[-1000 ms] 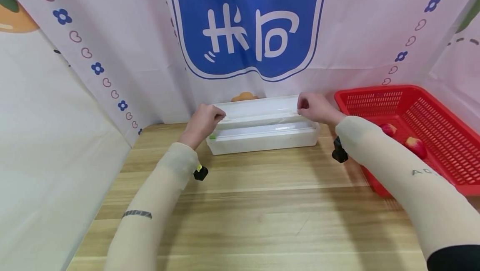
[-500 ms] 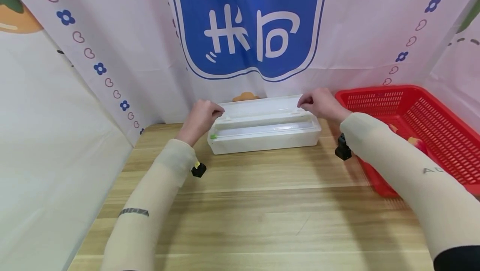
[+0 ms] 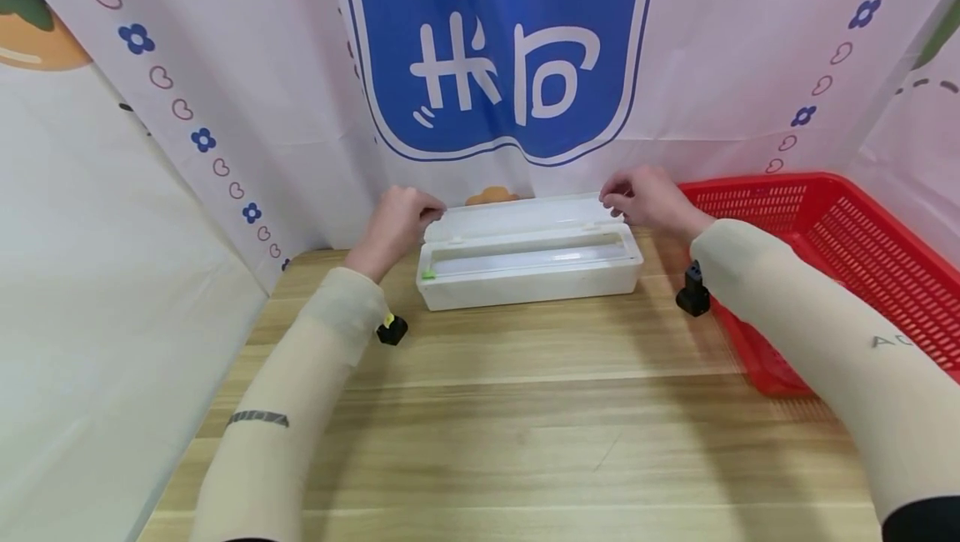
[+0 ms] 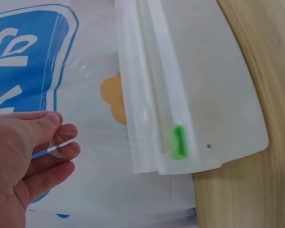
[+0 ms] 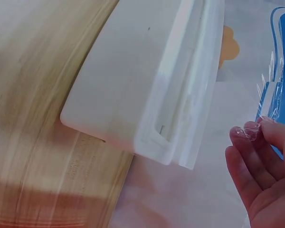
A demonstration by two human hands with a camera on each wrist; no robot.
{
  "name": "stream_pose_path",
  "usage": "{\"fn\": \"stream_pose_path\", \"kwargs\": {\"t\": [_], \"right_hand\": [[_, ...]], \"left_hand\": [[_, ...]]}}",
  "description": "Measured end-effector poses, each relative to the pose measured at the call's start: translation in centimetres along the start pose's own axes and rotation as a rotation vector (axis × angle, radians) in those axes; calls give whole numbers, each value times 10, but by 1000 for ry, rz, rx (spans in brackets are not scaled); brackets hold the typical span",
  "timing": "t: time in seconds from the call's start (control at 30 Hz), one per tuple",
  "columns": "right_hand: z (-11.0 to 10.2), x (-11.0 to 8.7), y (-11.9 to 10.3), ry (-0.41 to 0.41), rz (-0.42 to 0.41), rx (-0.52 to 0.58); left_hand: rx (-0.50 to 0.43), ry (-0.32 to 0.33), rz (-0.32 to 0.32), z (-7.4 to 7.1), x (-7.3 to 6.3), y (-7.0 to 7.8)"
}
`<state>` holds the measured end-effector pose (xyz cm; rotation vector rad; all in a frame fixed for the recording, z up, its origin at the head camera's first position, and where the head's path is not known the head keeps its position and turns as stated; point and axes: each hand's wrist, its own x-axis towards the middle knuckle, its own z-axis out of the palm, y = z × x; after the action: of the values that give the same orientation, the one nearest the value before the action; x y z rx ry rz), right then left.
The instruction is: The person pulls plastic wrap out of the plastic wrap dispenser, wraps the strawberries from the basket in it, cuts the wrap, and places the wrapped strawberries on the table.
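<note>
A white cling film dispenser (image 3: 529, 279) stands at the back of the table with its lid (image 3: 525, 215) raised behind it. A green slide cutter (image 4: 179, 142) sits at the left end of its front rail. My left hand (image 3: 399, 223) is above and behind the dispenser's left end, thumb and forefinger pinching a corner of clear cling film (image 4: 56, 148). Past the right end, my right hand (image 3: 651, 198) pinches the other side of the film (image 5: 274, 100), which is bunched at the fingertips. Between the hands the transparent sheet hardly shows in the head view.
To the right stands a red plastic basket (image 3: 817, 183), partly covered by the right sleeve (image 3: 810, 317). A white printed cloth (image 3: 720, 50) hangs right behind the dispenser. The wooden table (image 3: 540, 425) extends in front.
Both hands have risen slightly and drawn a little apart, keeping their pinch on the film. The right sleeve now covers the red fruits that showed in the basket.
</note>
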<state>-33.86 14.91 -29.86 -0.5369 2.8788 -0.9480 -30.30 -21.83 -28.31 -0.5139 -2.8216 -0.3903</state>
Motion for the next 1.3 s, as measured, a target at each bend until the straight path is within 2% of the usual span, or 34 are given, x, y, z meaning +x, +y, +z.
{"fn": "stream_pose_path", "kwargs": {"t": [0.23,0.4,0.63,0.77,1.3], "right_hand": [[-12,-1,-6,28,7,-27],[-20,-2,-12,56,1,-26],[-32,-1,-18,69,10,-12],[-38,1,-23,90,-22,-24],[-60,3,-41,161,-55,-1]], "left_hand": [[21,57,37,-13,6,3],[24,71,45,-23,9,7],[8,73,21,-35,13,12],[12,75,1,-41,15,13],[-2,140,-43,-62,20,22]]}}
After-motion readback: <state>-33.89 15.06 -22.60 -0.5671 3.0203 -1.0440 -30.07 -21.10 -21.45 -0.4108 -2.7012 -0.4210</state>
